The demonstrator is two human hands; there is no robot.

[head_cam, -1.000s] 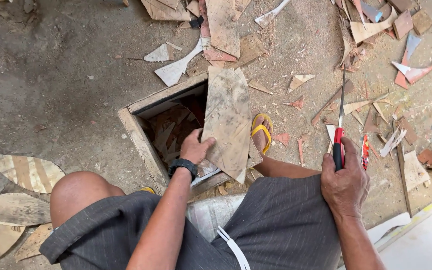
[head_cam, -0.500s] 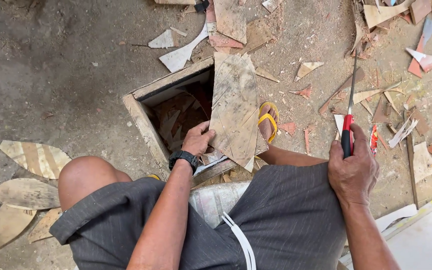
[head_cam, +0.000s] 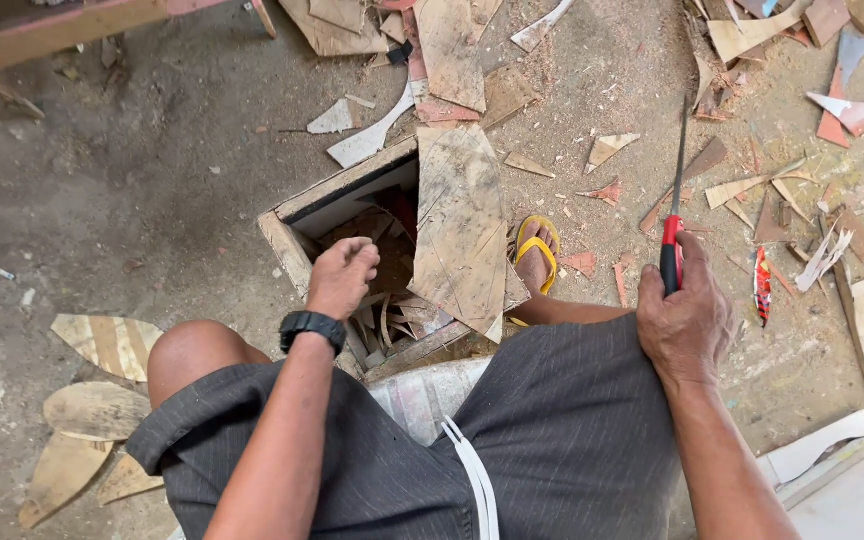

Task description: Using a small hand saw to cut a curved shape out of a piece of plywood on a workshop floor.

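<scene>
I sit over a wooden box (head_cam: 287, 245) on the ground. A pointed plywood piece (head_cam: 460, 225) lies across its right side. My left hand (head_cam: 342, 272), with a black watch on the wrist, hovers over the box's open part with curled fingers and holds nothing. My right hand (head_cam: 687, 315) rests on my right knee and grips the red handle of a thin saw (head_cam: 674, 215), whose blade points up and away from me. Wood offcuts fill the inside of the box.
My foot in a yellow sandal (head_cam: 535, 250) stands right of the box. Leaf-shaped wood pieces (head_cam: 107, 342) lie at the lower left. Plywood scraps (head_cam: 447, 50) and sawdust cover the ground at top and right. A white board (head_cam: 852, 480) sits at the lower right.
My left hand has let go of the plywood piece's lower edge and moved left over the open box. The view has shifted; the right hand still holds the saw.
</scene>
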